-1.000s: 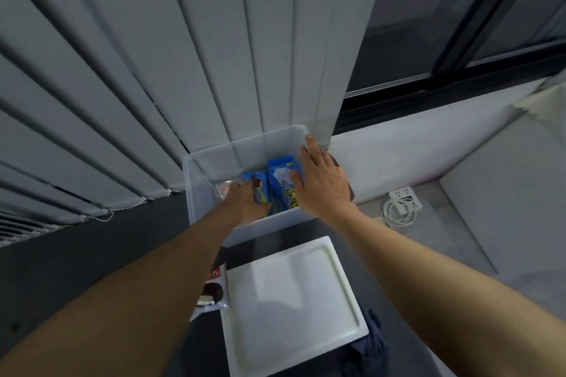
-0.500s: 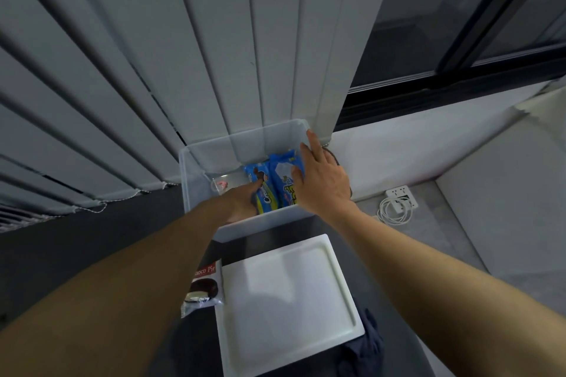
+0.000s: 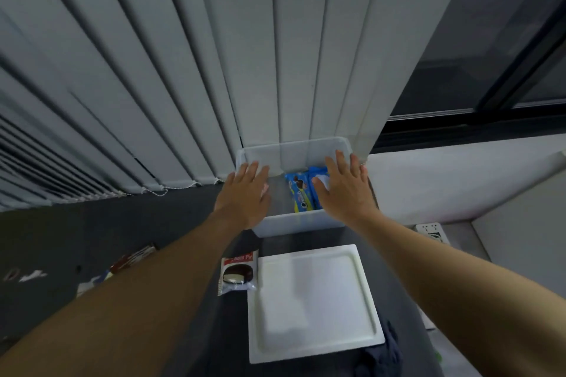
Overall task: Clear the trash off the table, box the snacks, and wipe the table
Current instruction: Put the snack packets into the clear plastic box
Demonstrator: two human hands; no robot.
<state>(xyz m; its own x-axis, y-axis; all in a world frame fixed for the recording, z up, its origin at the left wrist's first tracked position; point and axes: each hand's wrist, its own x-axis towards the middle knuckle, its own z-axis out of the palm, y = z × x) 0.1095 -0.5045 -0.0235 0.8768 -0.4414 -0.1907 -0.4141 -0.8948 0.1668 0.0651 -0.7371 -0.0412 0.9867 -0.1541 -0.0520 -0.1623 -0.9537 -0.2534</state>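
The storage box (image 3: 294, 152) is sitting at the far edge of the dark table (image 3: 92, 229), against the blinds, with blue Oreo packets (image 3: 301, 193) lying inside at its right. Both hands are hovering over it, apart, fingers straight, gripping nothing: the left hand (image 3: 245, 193) over the left half, the right hand (image 3: 343, 193) over the Oreos. Packing well probably means keeping the packets flat to one side, leaving room for the Choco Pie packet (image 3: 237, 271) waiting beside the white lid (image 3: 315, 300). The left hand is hiding whatever lies under it. The wrappers (image 3: 134, 259) behind the left forearm are only partly showing.
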